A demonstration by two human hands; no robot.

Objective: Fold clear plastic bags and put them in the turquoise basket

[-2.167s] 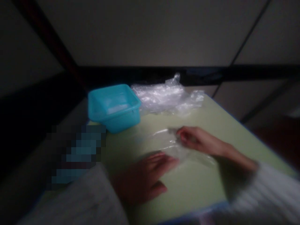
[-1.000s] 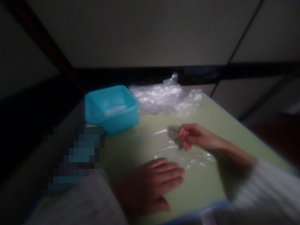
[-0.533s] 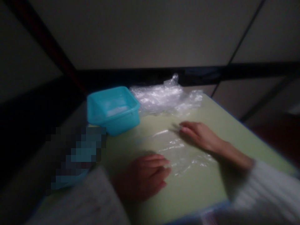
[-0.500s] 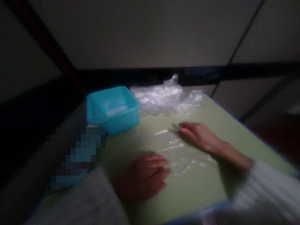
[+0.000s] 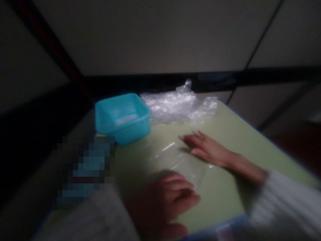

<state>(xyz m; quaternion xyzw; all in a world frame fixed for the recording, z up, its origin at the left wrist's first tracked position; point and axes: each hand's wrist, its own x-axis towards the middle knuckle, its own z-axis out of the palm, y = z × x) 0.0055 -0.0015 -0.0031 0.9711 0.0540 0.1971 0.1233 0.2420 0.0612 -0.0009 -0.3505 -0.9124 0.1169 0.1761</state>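
Note:
A thin clear plastic bag [image 5: 179,164] lies on the pale yellow-green tabletop [image 5: 215,207], with a few shiny creases across it. My right hand [image 5: 210,149] rests palm down over the bag's right part, fingers stretched out and thumb apart. Close to the near edge of the bag is my left hand [image 5: 173,201], its fingers slightly bent and its thumb held away from them. Nothing shows in either hand. Blur and dim light hide whether the left fingertips touch the plastic.
A turquoise plastic basket [image 5: 136,129] stands at the back left, with something pale inside. Beside it is a crumpled heap of clear plastic bags [image 5: 173,105]. A pixelated bluish object [image 5: 90,164] lies along the left edge. Behind the table rises a panelled surface [image 5: 160,36].
My left hand has shifted right and nearer to me, its thumb now further from the fingers. My right fingers have spread and moved slightly left. The bag's creases have changed.

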